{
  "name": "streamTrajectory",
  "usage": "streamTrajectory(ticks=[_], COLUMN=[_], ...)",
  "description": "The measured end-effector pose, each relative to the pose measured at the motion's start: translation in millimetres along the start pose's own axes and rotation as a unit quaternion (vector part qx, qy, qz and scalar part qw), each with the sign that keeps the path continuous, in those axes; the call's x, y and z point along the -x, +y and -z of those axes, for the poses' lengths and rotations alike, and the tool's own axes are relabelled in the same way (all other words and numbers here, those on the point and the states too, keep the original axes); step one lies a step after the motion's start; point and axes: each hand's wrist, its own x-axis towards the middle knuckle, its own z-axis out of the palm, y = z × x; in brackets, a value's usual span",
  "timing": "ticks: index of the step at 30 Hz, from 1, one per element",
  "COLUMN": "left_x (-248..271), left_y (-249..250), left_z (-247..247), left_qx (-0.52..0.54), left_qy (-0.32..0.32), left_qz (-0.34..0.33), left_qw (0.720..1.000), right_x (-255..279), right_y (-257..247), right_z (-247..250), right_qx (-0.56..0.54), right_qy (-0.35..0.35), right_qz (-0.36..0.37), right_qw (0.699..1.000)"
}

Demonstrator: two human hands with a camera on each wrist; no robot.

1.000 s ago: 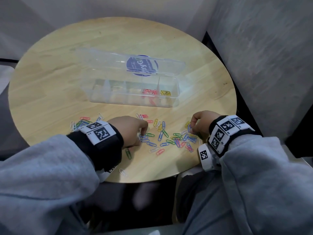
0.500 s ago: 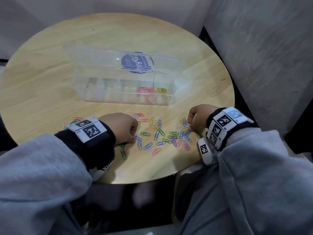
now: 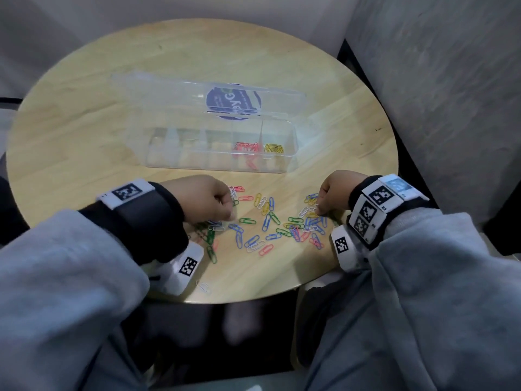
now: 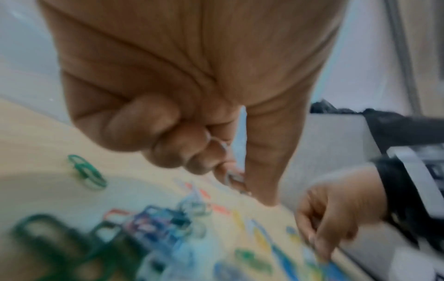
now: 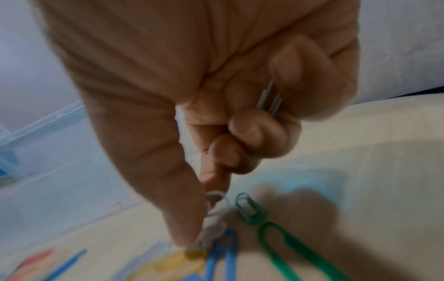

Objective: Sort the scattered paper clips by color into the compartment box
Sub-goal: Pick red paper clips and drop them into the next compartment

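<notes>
Over the scattered clips [image 3: 270,221], both curled hands, left hand [image 3: 207,197] and right hand [image 3: 334,194], pinch white clips.

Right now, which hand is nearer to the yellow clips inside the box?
Right. The right hand sits just below and right of the yellow clips; the left hand is farther, down to their left.

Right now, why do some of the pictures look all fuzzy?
Head view: fairly sharp, the compartment box and scattered clips clear, the round table bowed by the wide lens. Left wrist view: the left hand fills it, clips smeared by blur. Right wrist view: the right hand soft, a dark shadow on the wood.
</notes>
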Motion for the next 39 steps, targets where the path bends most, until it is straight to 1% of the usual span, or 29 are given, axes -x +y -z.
streamTrajectory(ticks=[1,2,3,5,7,9,10,12,15,16,18,20,21,24,26,27,28,30,32,37,39], left_x=[-1,-1,-1,0,1,2,2,1,-3,-2,0,4,5,4,3,2,3,3,3,1,-1], left_y=[0,0,0,0,-1,-1,-1,-1,-1,-1,0,3,5,7,7,7,7,5,5,4,4], left_z=[4,8,12,18,23,25,25,24,19,18,13,7,3,-5,-6,-6,-5,-4,-5,-8,-9], left_qx=[0.061,0.136,0.217,0.349,0.416,0.437,0.435,0.409,0.317,0.263,0.116,-0.016,-0.053,-0.087,-0.072,-0.072,-0.081,-0.114,-0.147,-0.187,-0.192], left_qy=[0.004,0.002,-0.001,0.002,0.012,0.018,0.019,0.015,0.002,-0.005,-0.007,0.007,0.003,-0.030,-0.034,-0.029,-0.022,-0.012,-0.013,-0.015,-0.015], left_qz=[0.003,0.010,0.019,0.027,0.029,0.030,0.031,0.039,0.057,0.051,0.027,0.019,0.023,0.041,0.047,0.045,0.039,0.029,0.026,0.015,0.011], left_qw=[0.998,0.991,0.976,0.937,0.909,0.899,0.900,0.912,0.947,0.964,0.993,1.000,0.998,0.995,0.996,0.996,0.996,0.993,0.989,0.982,0.981], right_x=[3,6,9,11,11,9,7,5,4,3,3,3,3,1,-1,-1,0,1,5,6,3], right_y=[0,1,1,3,4,5,5,4,3,3,3,1,0,-2,0,1,2,5,4,-1,-2], right_z=[3,7,11,16,19,18,17,16,14,14,12,10,9,7,7,8,9,10,9,4,1], right_qx=[-0.011,-0.025,-0.046,-0.113,-0.205,-0.295,-0.329,-0.373,-0.409,-0.427,-0.462,-0.475,-0.472,-0.446,-0.422,-0.397,-0.361,-0.255,-0.146,-0.029,-0.012], right_qy=[-0.002,-0.002,-0.003,-0.010,-0.019,-0.022,-0.021,-0.017,-0.026,-0.031,-0.035,-0.039,-0.042,-0.053,-0.043,-0.035,-0.028,-0.020,-0.006,0.022,0.018], right_qz=[0.001,0.004,0.007,0.013,0.011,-0.006,-0.018,-0.027,-0.006,0.001,0.005,0.003,0.000,-0.007,-0.007,-0.006,-0.003,0.006,0.004,-0.011,-0.019], right_qw=[1.000,1.000,0.999,0.993,0.979,0.955,0.944,0.927,0.912,0.904,0.886,0.879,0.881,0.893,0.906,0.917,0.932,0.967,0.989,0.999,1.000])
